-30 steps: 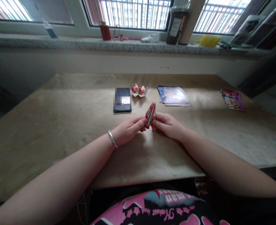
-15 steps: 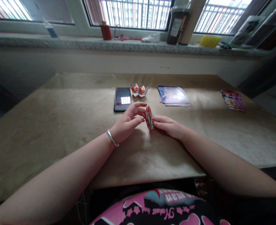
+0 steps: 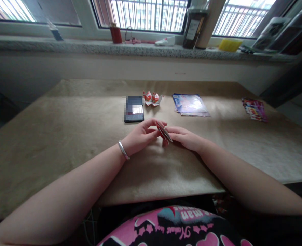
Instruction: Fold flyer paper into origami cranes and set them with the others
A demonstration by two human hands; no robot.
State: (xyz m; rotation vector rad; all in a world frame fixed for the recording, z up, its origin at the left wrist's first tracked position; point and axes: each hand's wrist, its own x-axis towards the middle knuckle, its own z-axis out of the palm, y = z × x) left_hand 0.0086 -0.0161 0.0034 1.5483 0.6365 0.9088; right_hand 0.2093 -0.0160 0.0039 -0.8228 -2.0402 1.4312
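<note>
A small folded piece of red and white patterned paper (image 3: pixel 163 132) sits between my two hands, low over the tan table (image 3: pixel 64 136) and tilted to the left. My left hand (image 3: pixel 140 136), with a silver bracelet on the wrist, curls its fingers over the paper's left side. My right hand (image 3: pixel 185 138) lies low on the table and pinches the paper's right side. Two finished red and white paper folds (image 3: pixel 152 98) stand farther back on the table.
A dark phone (image 3: pixel 134 109) lies just behind my left hand. A stack of bluish paper sheets (image 3: pixel 189 104) lies at the back right, and a colourful packet (image 3: pixel 255 109) farther right. The windowsill holds a red cup (image 3: pixel 115 35), a dark jar (image 3: pixel 193 30) and a yellow item (image 3: pixel 229 44).
The folded paper stood upright a second ago; it has been lowered and tipped flat to the left. My left fingers have moved over it.
</note>
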